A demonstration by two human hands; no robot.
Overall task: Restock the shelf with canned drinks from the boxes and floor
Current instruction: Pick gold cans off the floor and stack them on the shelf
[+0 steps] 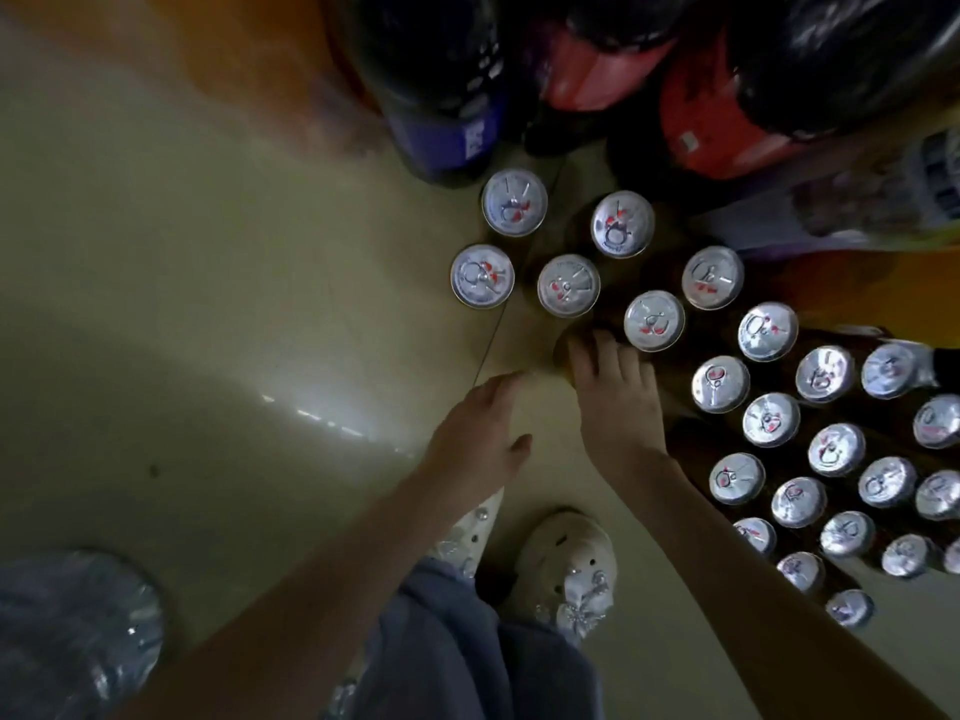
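While your left hand (483,428) hangs loose and empty, your right hand (613,392) curls over the can (563,350) at its twelve o'clock. It's likely heavy and slick, so grip its sides.

Both bare forearms reach forward and down, close together. Left grip (483,433): back up, fingers loosely curled, thumb out toward right, holding nothing. Right grip (618,402): back up, fingers spread, tips draped over can (563,350) top; clasp unclear.
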